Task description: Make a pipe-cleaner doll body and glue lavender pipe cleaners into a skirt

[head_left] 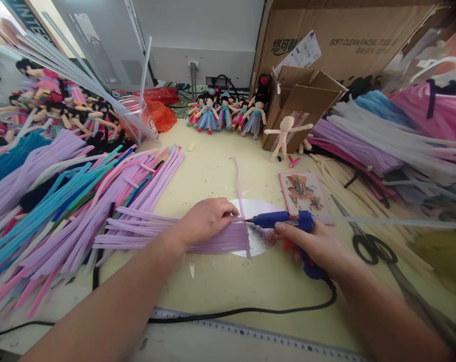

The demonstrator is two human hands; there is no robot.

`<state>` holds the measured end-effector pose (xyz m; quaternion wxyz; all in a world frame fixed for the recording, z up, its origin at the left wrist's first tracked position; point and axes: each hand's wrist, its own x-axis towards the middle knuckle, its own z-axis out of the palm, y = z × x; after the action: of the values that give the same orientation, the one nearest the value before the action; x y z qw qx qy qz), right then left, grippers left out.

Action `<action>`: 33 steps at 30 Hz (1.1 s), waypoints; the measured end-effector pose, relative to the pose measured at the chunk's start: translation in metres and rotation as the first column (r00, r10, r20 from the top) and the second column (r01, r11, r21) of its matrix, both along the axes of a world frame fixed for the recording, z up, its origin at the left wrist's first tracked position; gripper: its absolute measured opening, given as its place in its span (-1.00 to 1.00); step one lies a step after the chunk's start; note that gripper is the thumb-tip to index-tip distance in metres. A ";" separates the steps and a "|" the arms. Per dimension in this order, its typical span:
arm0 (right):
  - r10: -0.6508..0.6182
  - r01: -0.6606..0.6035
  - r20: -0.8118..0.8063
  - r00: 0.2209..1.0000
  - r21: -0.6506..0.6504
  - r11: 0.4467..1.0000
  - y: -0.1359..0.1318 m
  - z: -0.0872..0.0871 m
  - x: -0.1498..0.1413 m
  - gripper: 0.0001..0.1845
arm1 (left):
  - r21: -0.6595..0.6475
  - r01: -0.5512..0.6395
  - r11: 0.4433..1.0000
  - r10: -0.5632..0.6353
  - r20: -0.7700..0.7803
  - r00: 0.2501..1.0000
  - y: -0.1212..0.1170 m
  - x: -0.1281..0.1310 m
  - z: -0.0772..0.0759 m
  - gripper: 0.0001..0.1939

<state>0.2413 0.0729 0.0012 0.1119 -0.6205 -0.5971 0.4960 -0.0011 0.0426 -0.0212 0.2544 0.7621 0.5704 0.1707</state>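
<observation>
My right hand (314,241) is wrapped round a blue hot glue gun (276,219) with a long clear glue stick (393,221) sticking out of its back. Its nozzle points left and meets the upper right end of a row of lilac pipe cleaners (220,239). Across the ends of that row runs a single upright lilac pipe cleaner (238,183). My left hand (208,218) pinches the top pipe cleaner of the row near the nozzle. Beneath the right ends lies a round silvery mat (263,241).
Loose coloured pipe cleaners (73,206) are heaped at left. Small dolls (223,113) stand at the back beside an open cardboard box (299,100) and a bare doll body (285,133). Scissors (367,241) lie right; a black cord (243,311) and measuring tape (265,336) cross the front.
</observation>
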 end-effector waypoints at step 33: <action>0.049 -0.049 0.064 0.997 -0.010 0.999 0.000 0.000 0.001 -0.57 | 0.024 0.045 0.999 -0.046 0.065 0.997 0.001 -0.006 -0.003 -0.78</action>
<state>0.2421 0.0732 0.0007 0.0779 -0.6217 -0.6134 0.4808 -0.0069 0.0440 -0.0242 0.2680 0.7718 0.5423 0.1960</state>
